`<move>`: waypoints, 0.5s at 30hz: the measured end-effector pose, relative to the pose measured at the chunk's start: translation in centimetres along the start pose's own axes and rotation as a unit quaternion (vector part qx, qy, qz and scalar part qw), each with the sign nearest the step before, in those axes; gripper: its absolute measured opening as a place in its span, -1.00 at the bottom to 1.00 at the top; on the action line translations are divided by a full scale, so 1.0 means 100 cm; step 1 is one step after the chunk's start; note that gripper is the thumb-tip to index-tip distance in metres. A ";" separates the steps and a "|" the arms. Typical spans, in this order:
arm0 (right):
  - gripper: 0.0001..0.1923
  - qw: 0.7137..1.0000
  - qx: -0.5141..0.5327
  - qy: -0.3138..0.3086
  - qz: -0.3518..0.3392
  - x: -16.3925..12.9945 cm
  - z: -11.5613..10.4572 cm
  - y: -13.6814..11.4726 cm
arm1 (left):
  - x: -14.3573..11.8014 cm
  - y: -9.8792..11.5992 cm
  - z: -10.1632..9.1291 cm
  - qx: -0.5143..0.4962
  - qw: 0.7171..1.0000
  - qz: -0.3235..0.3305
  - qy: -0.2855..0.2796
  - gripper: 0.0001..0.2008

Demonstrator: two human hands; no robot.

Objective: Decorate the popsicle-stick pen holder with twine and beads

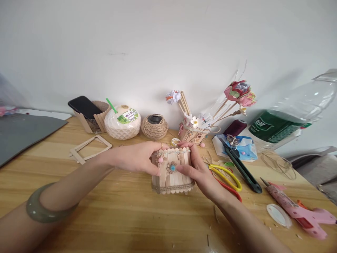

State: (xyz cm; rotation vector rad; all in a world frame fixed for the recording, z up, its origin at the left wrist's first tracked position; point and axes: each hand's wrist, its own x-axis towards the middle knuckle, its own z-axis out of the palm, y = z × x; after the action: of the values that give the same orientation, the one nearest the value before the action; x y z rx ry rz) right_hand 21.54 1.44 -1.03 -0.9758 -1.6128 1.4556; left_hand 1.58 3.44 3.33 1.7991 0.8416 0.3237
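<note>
Between my two hands is a small popsicle-stick box [165, 180], its front facing me. Twine runs along its lower edge and a glittery strip along the top. A twine flower with a blue centre [172, 168] and another with a pink pompom [160, 160] decorate the front. My left hand [142, 158] grips the left side, thumb on the front and a ring on one finger. On the right side, my right hand [198, 168] closes around the box, its thumb beside the blue-centred flower. The fingers behind the box are partly hidden.
Behind stand a stick holder with a phone [85, 107], a wrapped coconut [122, 123], a twine ball [154, 127] and a decorated flower pot [193, 134]. Rightward lie yellow-handled scissors [226, 175], a utility knife [240, 167], a pink glue gun [302, 212] and a large bottle [279, 123]. A stick frame [91, 149] lies left.
</note>
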 end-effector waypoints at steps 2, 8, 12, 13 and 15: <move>-0.58 1.000 0.011 0.002 0.005 0.000 0.001 -0.001 | 0.001 -0.001 0.000 -0.014 1.000 0.006 -0.007 -0.77; -0.56 1.000 0.016 0.012 0.002 0.002 0.004 -0.001 | 0.001 -0.001 0.001 -0.024 1.000 0.017 -0.004 -0.82; -0.56 1.000 0.010 0.023 0.002 0.002 0.005 0.000 | 0.001 -0.001 0.001 -0.016 1.000 0.016 -0.006 -0.83; -0.56 1.000 0.006 0.026 -0.002 0.002 0.005 0.000 | 0.000 0.000 0.002 -0.011 1.000 0.017 -0.006 -0.83; -0.57 0.999 -0.004 0.030 -0.012 0.003 0.006 0.001 | 0.000 0.000 0.002 -0.002 1.000 0.016 -0.004 -0.83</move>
State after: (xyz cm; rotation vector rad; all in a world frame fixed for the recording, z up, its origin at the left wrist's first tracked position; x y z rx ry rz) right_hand 20.92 1.48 -1.17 -0.9916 -1.5845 1.3918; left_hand 1.72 3.33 3.23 1.8108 0.8074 0.3386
